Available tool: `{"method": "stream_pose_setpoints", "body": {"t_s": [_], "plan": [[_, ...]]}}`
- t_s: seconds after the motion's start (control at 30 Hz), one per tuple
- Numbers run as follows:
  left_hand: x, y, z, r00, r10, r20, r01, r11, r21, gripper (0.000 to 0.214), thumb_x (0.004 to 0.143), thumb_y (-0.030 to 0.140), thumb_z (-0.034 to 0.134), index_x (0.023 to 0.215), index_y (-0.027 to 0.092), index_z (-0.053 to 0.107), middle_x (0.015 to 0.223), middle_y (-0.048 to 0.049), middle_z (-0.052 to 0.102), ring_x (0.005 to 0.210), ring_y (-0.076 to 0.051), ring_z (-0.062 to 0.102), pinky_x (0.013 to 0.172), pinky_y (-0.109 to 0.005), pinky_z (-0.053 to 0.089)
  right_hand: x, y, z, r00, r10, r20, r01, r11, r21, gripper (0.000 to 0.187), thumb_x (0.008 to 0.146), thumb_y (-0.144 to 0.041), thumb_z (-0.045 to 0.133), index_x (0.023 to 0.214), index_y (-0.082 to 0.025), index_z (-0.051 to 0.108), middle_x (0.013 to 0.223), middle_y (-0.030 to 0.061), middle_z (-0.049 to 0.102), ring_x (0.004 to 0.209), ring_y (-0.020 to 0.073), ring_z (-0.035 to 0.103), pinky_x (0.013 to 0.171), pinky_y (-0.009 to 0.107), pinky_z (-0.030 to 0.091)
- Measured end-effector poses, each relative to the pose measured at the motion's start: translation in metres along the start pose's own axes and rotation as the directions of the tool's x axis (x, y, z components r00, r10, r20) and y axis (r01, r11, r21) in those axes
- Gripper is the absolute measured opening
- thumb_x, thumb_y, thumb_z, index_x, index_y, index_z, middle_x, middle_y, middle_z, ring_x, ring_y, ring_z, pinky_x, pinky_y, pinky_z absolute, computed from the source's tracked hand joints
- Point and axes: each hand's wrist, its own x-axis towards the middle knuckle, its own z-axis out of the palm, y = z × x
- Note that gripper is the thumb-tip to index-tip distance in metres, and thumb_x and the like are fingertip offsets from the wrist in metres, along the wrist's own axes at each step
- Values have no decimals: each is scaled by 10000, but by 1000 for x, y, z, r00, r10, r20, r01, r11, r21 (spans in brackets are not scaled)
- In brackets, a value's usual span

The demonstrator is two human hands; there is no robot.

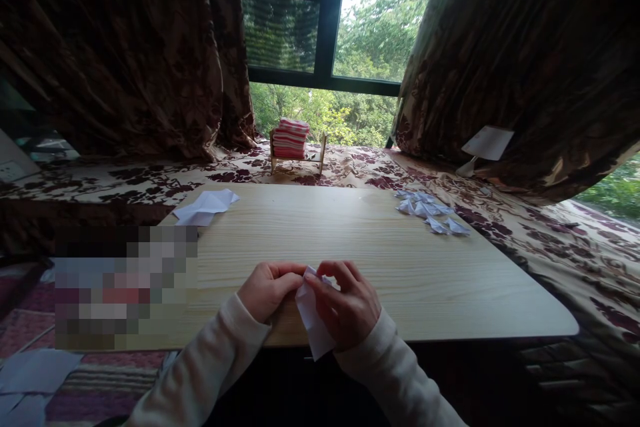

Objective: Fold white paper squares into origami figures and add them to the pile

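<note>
A partly folded sheet of white paper (pixel 315 327) is held between both hands just above the near edge of the wooden table (pixel 300 227). My left hand (pixel 267 290) pinches its upper left side with thumb and fingers. On the right side of the paper, my right hand (pixel 350 300) is closed with bent fingers, the thumb and index finger near the top corner. The paper's lower end hangs past the table edge. Several folded white paper pieces (pixel 425 207) lie in a group at the far right of the table.
Loose white paper sheets (pixel 206 207) rest at the table's far left corner. A blurred patch (pixel 125 287) covers the near left. Behind stand a small wooden rack (pixel 297 159) with folded striped cloths (pixel 290 139) and a white lamp (pixel 487 143). More paper (pixel 37 373) lies lower left.
</note>
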Motion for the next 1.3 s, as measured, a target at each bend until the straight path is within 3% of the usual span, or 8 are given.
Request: {"method": "stream_pose_setpoints", "body": {"t_s": [0.2,0.3,0.4,0.53,0.7,0.8,0.9,1.3], "plan": [[-2,2,2,998,58,-10,-58,997,45,295,619,161,572,888,153,693,792,-32,699,843,-192,600,773,-273,446,-1,1,-1,999,44,25,-46,997,70,336,751,-118,507,1047,-252,596,885,62,560,790,180,493,634,304,445],[-4,1,5,997,52,-64,-49,998,43,302,615,146,556,884,150,693,774,-31,699,808,-188,607,733,-268,459,-2,6,0,984,177,-35,-166,966,199,316,751,-180,527,1060,-207,586,934,79,549,802,179,515,658,311,455],[-7,1,9,994,68,-87,-64,997,50,273,620,142,550,850,150,697,759,-29,696,793,-178,604,705,-246,462,-2,12,3,944,329,-6,-311,897,313,192,759,-225,529,911,-176,635,845,70,565,738,164,536,594,272,447],[-10,-3,16,987,104,-126,-98,994,50,262,630,180,576,870,129,668,776,-45,677,783,-173,600,694,-244,466,-1,16,5,907,399,138,-418,803,426,144,748,-255,546,670,-158,620,669,26,550,572,114,493,487,225,389],[-16,-12,29,910,259,-323,-222,964,149,250,650,244,602,878,147,565,767,-25,612,713,-138,583,654,-227,473,-1,17,0,815,553,171,-532,598,600,196,758,-299,545,637,-149,583,635,5,520,543,98,458,466,211,361],[-20,-11,35,862,381,-334,-295,913,280,139,659,228,590,765,168,522,711,0,572,681,-125,570,636,-211,467,-1,18,-2,789,583,194,-540,507,672,199,750,-311,562,633,-151,582,644,3,516,575,105,469,485,213,366],[-21,-9,37,854,418,-310,-301,883,361,98,673,228,571,725,169,513,667,3,556,635,-119,557,604,-208,461,-2,18,0,781,595,188,-519,451,726,199,730,-324,584,630,-153,592,649,4,519,572,104,469,475,212,362],[-20,-14,31,846,479,-237,-335,821,463,59,726,223,541,696,174,529,676,-1,545,663,-123,552,634,-203,452,-1,17,-3,798,567,206,-519,470,714,204,736,-312,581,618,-147,594,642,8,517,584,111,473,502,224,376]]}}
